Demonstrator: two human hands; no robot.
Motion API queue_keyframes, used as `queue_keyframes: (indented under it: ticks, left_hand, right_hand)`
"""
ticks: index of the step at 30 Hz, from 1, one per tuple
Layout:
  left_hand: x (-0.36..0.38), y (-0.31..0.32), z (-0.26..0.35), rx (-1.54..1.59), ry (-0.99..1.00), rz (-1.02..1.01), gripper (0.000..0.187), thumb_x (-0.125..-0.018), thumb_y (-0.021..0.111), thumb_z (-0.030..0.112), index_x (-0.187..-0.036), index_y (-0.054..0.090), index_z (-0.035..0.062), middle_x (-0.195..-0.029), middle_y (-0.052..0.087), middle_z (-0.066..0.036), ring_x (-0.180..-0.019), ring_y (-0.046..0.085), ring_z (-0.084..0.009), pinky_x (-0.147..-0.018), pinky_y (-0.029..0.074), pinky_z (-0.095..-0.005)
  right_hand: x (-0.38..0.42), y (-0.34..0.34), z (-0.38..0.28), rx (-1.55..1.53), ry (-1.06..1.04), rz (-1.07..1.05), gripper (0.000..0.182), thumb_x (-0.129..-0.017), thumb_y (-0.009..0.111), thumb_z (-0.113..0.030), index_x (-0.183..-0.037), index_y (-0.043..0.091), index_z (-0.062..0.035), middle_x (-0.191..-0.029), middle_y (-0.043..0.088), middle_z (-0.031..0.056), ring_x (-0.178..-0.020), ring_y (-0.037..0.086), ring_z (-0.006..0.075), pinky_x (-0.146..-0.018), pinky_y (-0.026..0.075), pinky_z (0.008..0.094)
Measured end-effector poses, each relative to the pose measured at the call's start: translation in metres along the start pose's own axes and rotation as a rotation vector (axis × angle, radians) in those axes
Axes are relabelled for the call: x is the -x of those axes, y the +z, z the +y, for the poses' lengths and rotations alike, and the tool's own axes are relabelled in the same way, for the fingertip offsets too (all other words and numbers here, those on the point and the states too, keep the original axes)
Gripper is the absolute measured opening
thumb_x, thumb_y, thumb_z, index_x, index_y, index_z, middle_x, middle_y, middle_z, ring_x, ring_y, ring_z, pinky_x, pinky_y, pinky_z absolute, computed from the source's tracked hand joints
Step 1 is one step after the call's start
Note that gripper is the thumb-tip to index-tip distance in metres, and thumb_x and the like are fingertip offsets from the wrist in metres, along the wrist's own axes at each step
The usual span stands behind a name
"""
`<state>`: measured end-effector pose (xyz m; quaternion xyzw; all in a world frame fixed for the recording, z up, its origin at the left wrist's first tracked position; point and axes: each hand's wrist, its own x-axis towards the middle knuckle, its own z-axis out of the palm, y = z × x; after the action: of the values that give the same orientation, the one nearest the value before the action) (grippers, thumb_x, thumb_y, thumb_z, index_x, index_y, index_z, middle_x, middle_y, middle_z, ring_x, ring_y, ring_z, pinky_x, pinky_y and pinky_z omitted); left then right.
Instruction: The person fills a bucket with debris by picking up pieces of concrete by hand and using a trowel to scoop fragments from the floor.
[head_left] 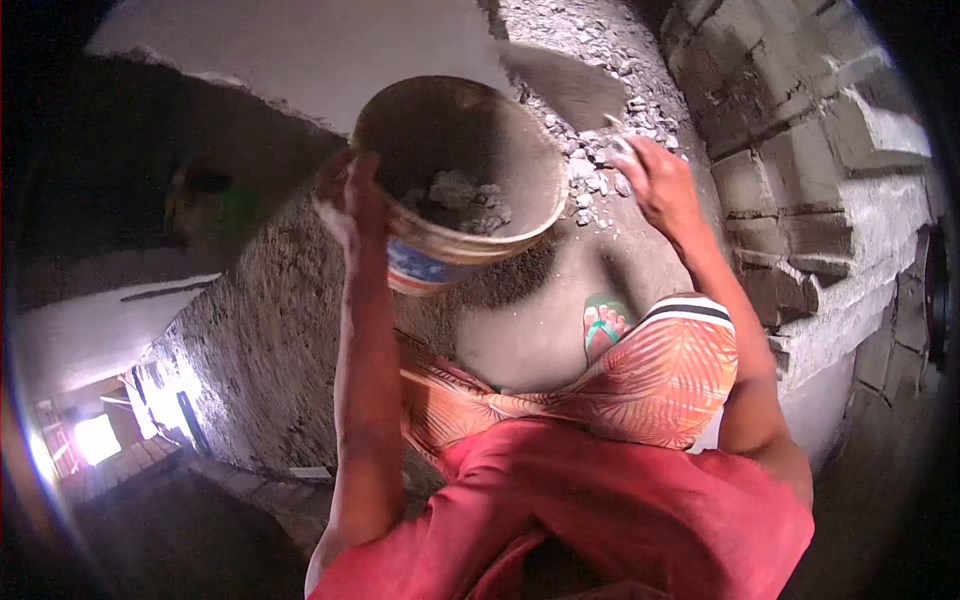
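My left hand (350,195) grips the left rim of a bucket (430,262), which is tilted so that its mouth faces me. Grey lumps of mortar or rubble (465,200) lie inside, low against the near wall. On the bucket's right, my right hand (655,180) is closed around the handle of a trowel. The trowel's broad, grey-brown blade (568,85) extends up and left above the stony ground, beyond the bucket's right rim.
Loose stones (640,110) cover the ground at upper right. A block wall (790,150) with jutting edges rises on the right. A rough wall (270,330) stands to the left. My sandalled foot (602,325) is below the bucket. Bright light enters through an opening (97,438) at lower left.
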<state>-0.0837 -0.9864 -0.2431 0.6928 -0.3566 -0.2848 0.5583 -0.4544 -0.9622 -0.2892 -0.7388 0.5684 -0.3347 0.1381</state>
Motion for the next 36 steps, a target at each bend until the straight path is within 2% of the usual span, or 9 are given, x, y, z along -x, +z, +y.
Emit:
queue_keyframes:
  ticks: [5,8,11,13,14,20,23,26,36]
  left_hand:
    - [-0.024,-0.041,-0.013,0.095,0.073,0.009,0.023,-0.08,0.066,0.015,-0.094,0.069,-0.0029,-0.09,0.064,-0.007,-0.081,0.055,-0.0191,-0.074,0.046,-0.0348]
    - [-0.048,-0.056,-0.026,0.047,0.036,-0.075,0.029,-0.082,0.064,0.02,-0.101,0.068,-0.0016,-0.097,0.065,-0.009,-0.086,0.057,-0.0216,-0.078,0.047,-0.0367]
    - [-0.056,-0.057,-0.035,0.156,-0.092,-0.089,0.042,-0.084,0.063,0.029,-0.115,0.066,0.0007,-0.11,0.066,-0.012,-0.095,0.061,-0.0264,-0.085,0.049,-0.0395]
    - [-0.052,-0.047,-0.027,0.143,-0.042,-0.006,0.025,-0.084,0.061,0.022,-0.09,0.069,-0.0016,-0.09,0.064,-0.007,-0.082,0.055,-0.0205,-0.076,0.045,-0.0366]
    - [-0.054,-0.047,-0.029,0.136,-0.04,0.001,0.025,-0.084,0.061,0.022,-0.09,0.069,-0.0016,-0.09,0.064,-0.007,-0.082,0.055,-0.0205,-0.076,0.045,-0.0366]
    - [-0.073,-0.057,-0.047,-0.144,0.168,-0.09,0.032,-0.079,0.067,0.025,-0.101,0.069,0.0012,-0.102,0.065,-0.01,-0.089,0.059,-0.0241,-0.084,0.048,-0.0372]
    - [-0.041,-0.015,-0.011,-0.3,0.348,-0.047,0.027,-0.083,0.062,0.021,-0.092,0.068,-0.0038,-0.086,0.065,-0.007,-0.084,0.058,-0.0206,-0.079,0.046,-0.0357]
    - [-0.047,-0.006,-0.022,-0.036,0.149,0.019,0.031,-0.078,0.067,0.021,-0.095,0.068,-0.0043,-0.086,0.065,-0.008,-0.083,0.058,-0.0195,-0.079,0.046,-0.0345]
    - [-0.003,0.019,0.004,0.001,0.2,0.018,0.033,-0.073,0.073,0.016,-0.099,0.065,-0.0037,-0.089,0.065,-0.008,-0.082,0.059,-0.0181,-0.078,0.048,-0.0353]
  right_hand:
    - [0.159,0.021,0.065,-0.256,0.576,-0.336,0.024,-0.087,0.06,-0.024,-0.092,0.065,-0.0013,-0.082,0.066,0.0222,-0.079,0.065,0.0397,-0.069,0.05,0.0452]
    - [0.18,0.015,0.029,-0.757,0.526,-0.411,0.027,-0.085,0.062,-0.027,-0.087,0.065,-0.0004,-0.081,0.065,0.0219,-0.08,0.064,0.0407,-0.071,0.05,0.0453]
    - [0.165,0.045,0.027,-0.296,0.49,-0.418,0.028,-0.086,0.06,-0.026,-0.088,0.064,0.0013,-0.084,0.066,0.0232,-0.083,0.064,0.042,-0.075,0.051,0.0463]
    - [0.161,0.107,0.084,-0.043,0.606,-0.462,0.031,-0.088,0.056,-0.027,-0.092,0.065,0.002,-0.09,0.066,0.0259,-0.088,0.063,0.0443,-0.081,0.05,0.0498]
    - [0.152,0.138,0.119,-0.058,0.438,-0.377,0.032,-0.091,0.052,-0.028,-0.096,0.065,0.001,-0.091,0.065,0.0282,-0.088,0.062,0.0465,-0.082,0.049,0.0528]
    - [0.007,0.197,0.191,-0.006,0.392,-0.178,0.035,-0.092,0.049,-0.028,-0.096,0.063,0.004,-0.093,0.063,0.0323,-0.09,0.062,0.0463,-0.083,0.049,0.051]
    - [-0.022,0.212,0.202,0.001,0.367,-0.097,0.035,-0.093,0.049,-0.028,-0.099,0.062,0.0045,-0.093,0.064,0.0308,-0.089,0.062,0.0469,-0.083,0.049,0.0512]
    - [-0.027,0.205,0.208,-0.053,0.339,-0.132,0.042,-0.091,0.051,-0.033,-0.112,0.061,0.0017,-0.102,0.064,0.0297,-0.1,0.061,0.045,-0.091,0.047,0.0495]
    - [-0.027,0.078,0.17,0.05,0.254,-0.285,0.039,-0.091,0.055,-0.034,-0.11,0.063,-0.0013,-0.099,0.066,0.0277,-0.097,0.062,0.0439,-0.088,0.048,0.0494]
